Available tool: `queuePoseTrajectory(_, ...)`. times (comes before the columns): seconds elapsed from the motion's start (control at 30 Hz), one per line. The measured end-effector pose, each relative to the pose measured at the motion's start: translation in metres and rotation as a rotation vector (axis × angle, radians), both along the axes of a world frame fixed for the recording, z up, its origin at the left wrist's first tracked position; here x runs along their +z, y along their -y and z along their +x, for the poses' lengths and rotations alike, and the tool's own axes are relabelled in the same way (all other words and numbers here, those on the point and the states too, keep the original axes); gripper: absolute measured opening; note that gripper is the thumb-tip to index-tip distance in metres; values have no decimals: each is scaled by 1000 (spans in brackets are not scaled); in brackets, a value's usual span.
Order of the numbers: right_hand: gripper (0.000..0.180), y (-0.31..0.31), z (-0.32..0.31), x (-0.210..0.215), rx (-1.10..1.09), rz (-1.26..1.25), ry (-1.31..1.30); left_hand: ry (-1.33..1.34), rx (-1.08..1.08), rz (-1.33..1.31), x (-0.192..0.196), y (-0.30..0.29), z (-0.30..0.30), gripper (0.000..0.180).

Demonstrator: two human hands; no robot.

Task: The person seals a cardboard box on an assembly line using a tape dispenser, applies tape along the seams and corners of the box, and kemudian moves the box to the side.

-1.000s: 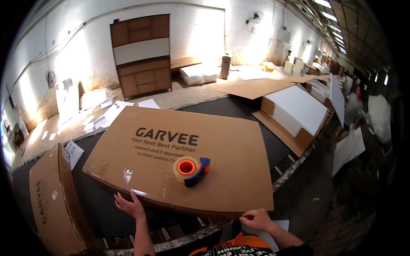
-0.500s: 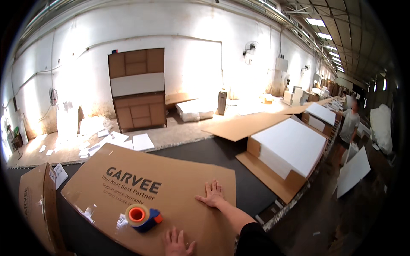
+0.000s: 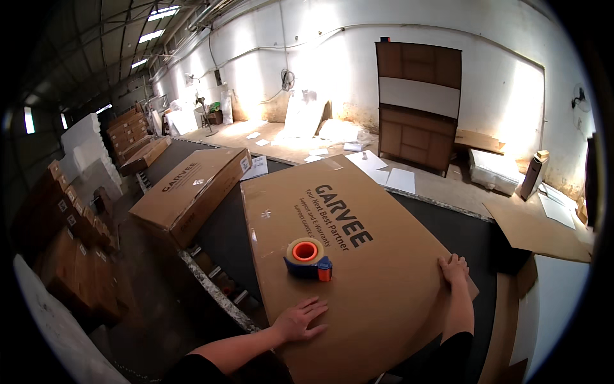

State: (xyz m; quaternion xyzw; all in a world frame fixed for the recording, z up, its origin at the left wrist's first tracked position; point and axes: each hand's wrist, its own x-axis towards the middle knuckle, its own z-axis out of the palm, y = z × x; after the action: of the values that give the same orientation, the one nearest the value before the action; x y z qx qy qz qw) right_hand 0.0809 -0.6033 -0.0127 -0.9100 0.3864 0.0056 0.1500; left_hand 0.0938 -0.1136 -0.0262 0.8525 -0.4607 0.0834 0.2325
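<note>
A large flat brown cardboard box [image 3: 377, 269] with dark printing lies on a black work table. My left hand [image 3: 300, 319] rests flat on its near part, fingers spread, just below an orange and blue tape dispenser [image 3: 308, 258] that sits on the box. My right hand [image 3: 453, 269] lies on the box's right edge, fingers curled over it. Neither hand holds anything loose.
A long closed cardboard box [image 3: 188, 192] lies on the table to the left. Stacked cartons [image 3: 70, 256] stand at far left. A brown and white cabinet [image 3: 417, 102] stands by the back wall. White panels in an opened carton [image 3: 550, 301] lie to the right.
The view has swung left, so the box now runs away from me. My right hand moved from the box top to its right edge; the left hand stays near the dispenser.
</note>
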Motion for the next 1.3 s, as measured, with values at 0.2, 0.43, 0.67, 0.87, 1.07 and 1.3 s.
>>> queuePoseTrajectory(0.2, 67, -12, -19, -15, 0, -58, 85, 2, 67, 34, 0, -35, -3, 52)
queuePoseTrajectory(0.43, 65, -83, -122, -36, -94, -71, 87, -84, 65, 212, -4, -106, 12, 62)
queuePoseTrajectory(0.67, 36, -277, -227, -20, 13, -252, 261, -71, 126, 231, 30, -227, -16, 82)
queuePoseTrajectory(0.87, 63, -386, -272, -29, -367, -32, 416, -28, -288, 464, 47, -186, -69, 110)
queuePoseTrajectory(1.07, 85, -379, -253, -71, -285, 48, 821, 661, -68, 176, -34, -147, -76, 88)
queuePoseTrajectory(1.3, 68, -416, -341, -133, -954, 393, 800, 571, 1, 92, -35, -148, -83, 91)
